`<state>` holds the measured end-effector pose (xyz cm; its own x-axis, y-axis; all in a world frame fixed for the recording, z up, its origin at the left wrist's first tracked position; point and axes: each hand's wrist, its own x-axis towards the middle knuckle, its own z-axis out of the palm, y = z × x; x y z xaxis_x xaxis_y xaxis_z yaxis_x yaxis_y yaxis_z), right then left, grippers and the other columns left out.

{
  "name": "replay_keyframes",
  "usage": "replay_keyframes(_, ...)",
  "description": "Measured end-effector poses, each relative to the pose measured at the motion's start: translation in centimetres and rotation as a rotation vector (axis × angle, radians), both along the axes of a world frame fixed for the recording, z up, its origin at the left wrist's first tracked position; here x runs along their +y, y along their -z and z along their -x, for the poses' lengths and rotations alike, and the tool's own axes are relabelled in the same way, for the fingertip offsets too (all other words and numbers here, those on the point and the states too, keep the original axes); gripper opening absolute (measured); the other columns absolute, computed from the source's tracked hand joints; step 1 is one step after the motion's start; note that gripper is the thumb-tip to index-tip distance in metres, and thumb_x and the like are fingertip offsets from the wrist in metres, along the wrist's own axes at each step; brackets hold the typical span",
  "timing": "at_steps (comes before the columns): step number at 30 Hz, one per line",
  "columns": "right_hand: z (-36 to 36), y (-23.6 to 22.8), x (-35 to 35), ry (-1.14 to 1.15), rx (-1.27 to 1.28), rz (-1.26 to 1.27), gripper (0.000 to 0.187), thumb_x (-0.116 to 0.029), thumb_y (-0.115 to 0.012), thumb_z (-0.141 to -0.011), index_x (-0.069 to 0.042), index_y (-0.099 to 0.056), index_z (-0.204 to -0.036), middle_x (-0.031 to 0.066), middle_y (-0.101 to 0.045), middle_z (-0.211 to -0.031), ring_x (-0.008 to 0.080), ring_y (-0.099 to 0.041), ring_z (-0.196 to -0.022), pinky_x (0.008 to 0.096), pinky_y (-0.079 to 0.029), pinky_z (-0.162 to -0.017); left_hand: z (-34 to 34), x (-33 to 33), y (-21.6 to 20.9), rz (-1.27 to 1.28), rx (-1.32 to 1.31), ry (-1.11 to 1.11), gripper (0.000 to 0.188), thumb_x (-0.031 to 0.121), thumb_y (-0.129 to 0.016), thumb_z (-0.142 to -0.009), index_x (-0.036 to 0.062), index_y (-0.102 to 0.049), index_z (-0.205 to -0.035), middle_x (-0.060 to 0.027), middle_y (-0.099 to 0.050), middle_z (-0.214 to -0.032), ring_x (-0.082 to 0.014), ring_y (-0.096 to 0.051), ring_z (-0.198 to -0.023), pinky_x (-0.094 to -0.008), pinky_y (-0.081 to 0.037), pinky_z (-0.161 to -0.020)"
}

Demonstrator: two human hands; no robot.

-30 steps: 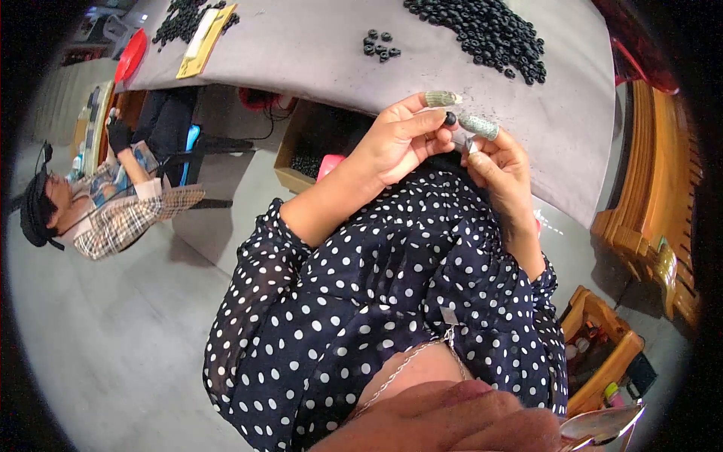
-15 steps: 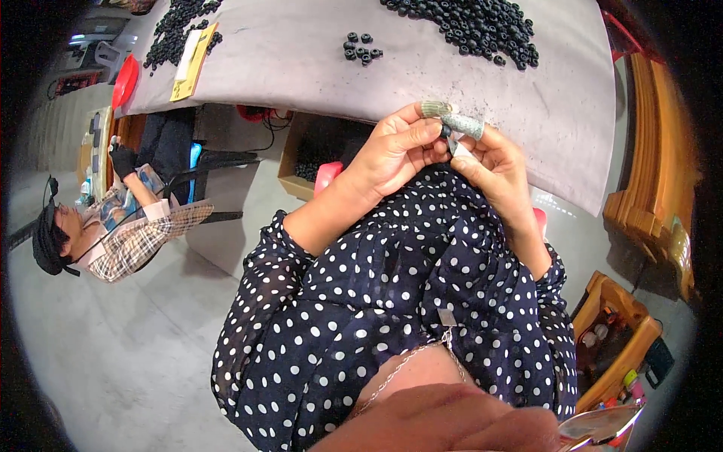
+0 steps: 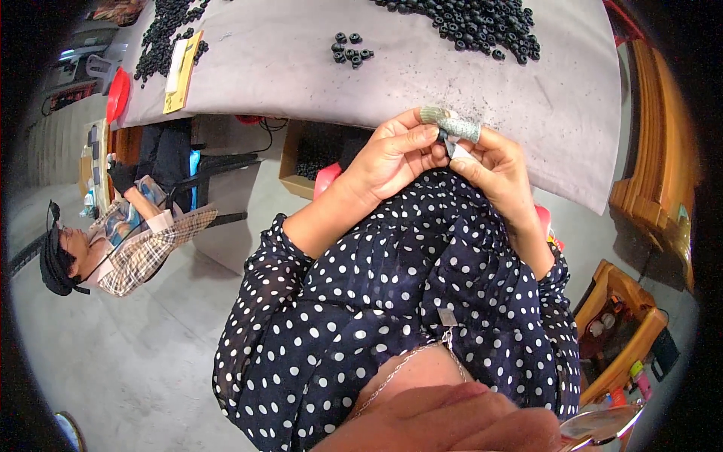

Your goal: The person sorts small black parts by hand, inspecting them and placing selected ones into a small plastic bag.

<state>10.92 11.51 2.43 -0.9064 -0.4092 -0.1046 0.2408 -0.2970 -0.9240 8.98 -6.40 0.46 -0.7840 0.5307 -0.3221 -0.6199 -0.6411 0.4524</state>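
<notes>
Over the near table edge, my left hand (image 3: pixel 380 154) is closed in a pinch on a small round black part (image 3: pixel 443 136), mostly hidden between the fingertips. Opposite it, my right hand (image 3: pixel 499 167) is closed on a small blade (image 3: pixel 452 148) with a white grip, its metal held against or very near the black part. Grey-green wraps cover the index fingers of both hands, and these two fingers meet above the part. Farther up the table lies a small cluster of black ring-like parts (image 3: pixel 351 51).
A large heap of black parts (image 3: pixel 482 26) lies at the table's far right, another (image 3: pixel 162 34) at far left beside a yellow strip (image 3: pixel 181 79). Under the table (image 3: pixel 301 98) stands a cardboard box (image 3: pixel 296 181). Another person (image 3: pixel 143 233) sits at left; wooden furniture (image 3: pixel 654 166) is at right.
The whole view has shifted slightly, with the table's things now a little farther left and up. My hands keep the same grip; the black part is turned and more hidden.
</notes>
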Motion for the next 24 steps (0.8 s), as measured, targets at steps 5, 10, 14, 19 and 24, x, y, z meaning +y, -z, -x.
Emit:
replay_keyframes(5, 0.2, 0.2, 0.5, 0.102, 0.088, -0.167, 0.035, -0.004, -0.061, -0.082, 0.003, -0.053, -0.115, 0.006, -0.062, -0.098, 0.0108, -0.057, -0.09, 0.0241, -0.046, -0.082, 0.4, 1.1, 0.2, 0.007, -0.03, -0.026, 0.02, 0.009, -0.056, -0.086, 0.0038, -0.056, -0.105, -0.0061, -0.061, -0.087, -0.0127, -0.06, -0.074, -0.0265, -0.053, -0.072)
replay_keyframes(10, 0.3, 0.3, 0.7, 0.08, 0.022, -0.086, 0.034, -0.004, -0.062, -0.081, 0.002, -0.054, -0.113, 0.0056, -0.062, -0.097, 0.0104, -0.057, -0.09, 0.0239, -0.046, -0.082, 0.3, 1.2, 0.1, 0.009, 0.012, -0.032, 0.021, 0.009, -0.056, -0.087, 0.0033, -0.054, -0.107, -0.0057, -0.061, -0.087, -0.0126, -0.06, -0.074, -0.0259, -0.052, -0.071)
replay_keyframes(14, 0.3, 0.0, 0.6, 0.085, -0.021, -0.022, 0.034, -0.004, -0.062, -0.081, 0.003, -0.053, -0.113, 0.0055, -0.061, -0.097, 0.0108, -0.057, -0.091, 0.0239, -0.045, -0.083, 0.2, 1.2, 0.2, 0.07, 0.064, -0.034, 0.023, 0.009, -0.056, -0.087, 0.0032, -0.053, -0.108, -0.0056, -0.061, -0.088, -0.012, -0.06, -0.074, -0.0248, -0.051, -0.072)
replay_keyframes(19, 0.0, -0.3, 0.4, 0.025, -0.016, -0.056, 0.034, -0.003, -0.062, -0.081, 0.002, -0.053, -0.114, 0.0055, -0.061, -0.097, 0.0111, -0.057, -0.092, 0.0241, -0.046, -0.084, -0.3, 0.9, 0.0, 0.086, 0.067, -0.059, 0.024, 0.008, -0.056, -0.087, 0.003, -0.053, -0.11, -0.0053, -0.061, -0.088, -0.0111, -0.059, -0.074, -0.0237, -0.051, -0.071)
replay_keyframes(24, 0.6, 0.0, 0.7, 0.011, -0.051, -0.003, 0.035, -0.004, -0.062, -0.081, 0.002, -0.053, -0.115, 0.0053, -0.061, -0.096, 0.0112, -0.057, -0.091, 0.0242, -0.046, -0.083, -0.1, 1.1, 0.2, 0.077, 0.069, -0.038, 0.025, 0.009, -0.056, -0.087, 0.0031, -0.052, -0.111, -0.0044, -0.061, -0.088, -0.0104, -0.059, -0.074, -0.023, -0.05, -0.071)
